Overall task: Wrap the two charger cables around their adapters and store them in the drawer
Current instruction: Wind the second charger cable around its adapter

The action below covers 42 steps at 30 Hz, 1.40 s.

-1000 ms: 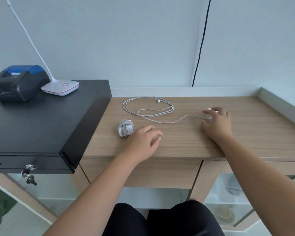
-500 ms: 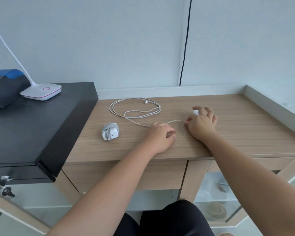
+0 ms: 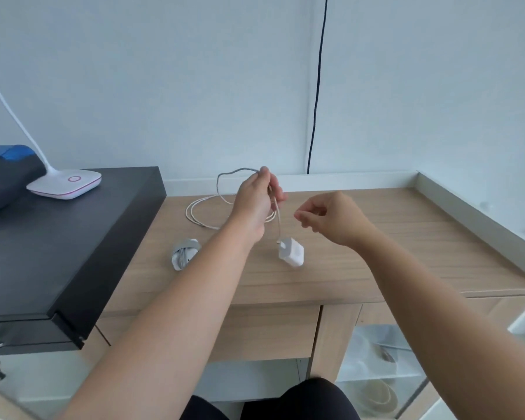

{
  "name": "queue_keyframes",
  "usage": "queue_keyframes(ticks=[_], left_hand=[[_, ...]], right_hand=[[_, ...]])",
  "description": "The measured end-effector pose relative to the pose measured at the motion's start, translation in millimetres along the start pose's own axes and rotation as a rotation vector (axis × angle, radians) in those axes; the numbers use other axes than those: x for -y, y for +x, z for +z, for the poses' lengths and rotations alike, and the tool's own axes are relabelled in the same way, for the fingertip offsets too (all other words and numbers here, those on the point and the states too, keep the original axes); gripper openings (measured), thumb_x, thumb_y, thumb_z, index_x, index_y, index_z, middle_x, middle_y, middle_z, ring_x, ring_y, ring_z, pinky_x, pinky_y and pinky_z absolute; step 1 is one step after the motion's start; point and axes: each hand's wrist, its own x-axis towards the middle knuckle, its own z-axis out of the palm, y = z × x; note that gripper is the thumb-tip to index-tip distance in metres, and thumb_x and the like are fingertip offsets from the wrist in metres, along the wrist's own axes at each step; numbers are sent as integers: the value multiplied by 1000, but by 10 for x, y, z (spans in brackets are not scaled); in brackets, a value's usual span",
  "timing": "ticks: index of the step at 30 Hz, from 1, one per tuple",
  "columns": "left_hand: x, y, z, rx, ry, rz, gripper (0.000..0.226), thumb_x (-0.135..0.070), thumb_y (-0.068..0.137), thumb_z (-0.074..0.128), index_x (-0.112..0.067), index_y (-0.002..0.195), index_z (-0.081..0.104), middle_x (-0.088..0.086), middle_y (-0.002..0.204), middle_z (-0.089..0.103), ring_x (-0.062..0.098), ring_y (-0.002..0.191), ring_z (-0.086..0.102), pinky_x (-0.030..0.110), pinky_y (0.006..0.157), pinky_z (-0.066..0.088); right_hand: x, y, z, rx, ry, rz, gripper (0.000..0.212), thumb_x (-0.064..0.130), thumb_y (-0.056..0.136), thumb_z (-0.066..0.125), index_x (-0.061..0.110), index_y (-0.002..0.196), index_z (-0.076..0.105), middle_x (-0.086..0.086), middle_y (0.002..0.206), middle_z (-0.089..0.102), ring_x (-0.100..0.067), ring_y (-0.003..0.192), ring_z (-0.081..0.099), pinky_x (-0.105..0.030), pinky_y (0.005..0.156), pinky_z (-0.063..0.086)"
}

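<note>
Centrally in the frame, the white cable [image 3: 278, 218] is pinched by the left hand [image 3: 255, 198], with the adapter [image 3: 291, 251] dangling below it over the wooden surface [image 3: 391, 237]. Nothing is held by the loosely curled right hand [image 3: 331, 218]. Lower left of centre, a wrapped charger [image 3: 185, 253] is seen lying beside the black drawer box [image 3: 58, 253].

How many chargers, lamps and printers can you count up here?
White chargers: 2, one wrapped charger bundle, one white square adapter dangling by its cable from the left hand
White desk lamp: 1
Black and blue printer: 1
Total: 4
</note>
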Motion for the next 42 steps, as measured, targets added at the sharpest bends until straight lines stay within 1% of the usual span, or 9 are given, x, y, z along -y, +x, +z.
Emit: queue_keyframes(ticks=[5,10,14,18,25,29,34,38,42], left_hand=[[-475,-98,-177,272,177,-87,38,-33,104,38,-18,70,44,-8,46,26,10,43,19,23,45,16],[-856,-207,-281,459,204,-81,40,-37,104,37,-16,73,52,-9,48,22,8,42,15,22,44,10],[-1034,-238,-431,369,-28,94,41,-35,104,35,-16,72,55,-9,49,20,6,40,16,20,41,11],[-1188,-147,-685,94,-360,276,37,-35,104,36,-15,91,64,-10,50,19,6,40,15,19,39,12],[-1257,149,-1037,-253,-612,303,35,-36,103,41,-22,128,61,-7,59,12,9,44,13,18,39,15],[-1223,317,-1209,-375,-619,265,32,-30,102,44,-26,131,59,-8,55,16,9,42,15,18,38,17],[-1253,321,-840,-234,-472,304,30,-33,103,42,-20,121,61,-2,86,69,8,58,59,15,51,45],[-1212,287,-297,-1,-203,307,35,-34,105,34,-16,105,63,0,101,72,15,84,72,24,73,54],[-1086,308,21,67,-18,228,40,-35,105,33,-12,96,65,3,90,75,19,80,72,28,71,53]], right_hand=[[47,337,-135,-81,104,-49,56,16,86,63,40,132,44,14,126,53,-9,102,54,-21,80,44],[365,730,172,27,46,-173,76,55,69,65,58,136,30,7,157,19,-14,146,6,-39,115,10],[591,877,184,-170,257,-71,27,44,93,48,28,94,69,4,117,57,-13,115,46,-33,101,32],[291,840,-79,-143,415,27,39,37,98,42,14,70,56,-2,68,65,-21,79,58,-35,82,44],[-360,489,-690,-184,760,188,25,29,91,61,14,74,53,4,51,26,-15,46,25,-26,47,30],[-532,294,-1051,-170,750,142,40,37,56,85,20,67,51,10,49,25,-9,42,20,-17,37,18],[-139,295,-1193,-28,372,-13,15,29,91,62,19,84,71,4,66,42,-13,59,35,-20,51,27],[502,398,-1011,64,-120,-151,15,45,90,59,38,91,72,29,62,61,9,61,52,-7,55,36],[949,502,-869,-47,-254,-261,16,38,92,60,29,84,71,13,43,49,2,46,46,-10,46,33]])
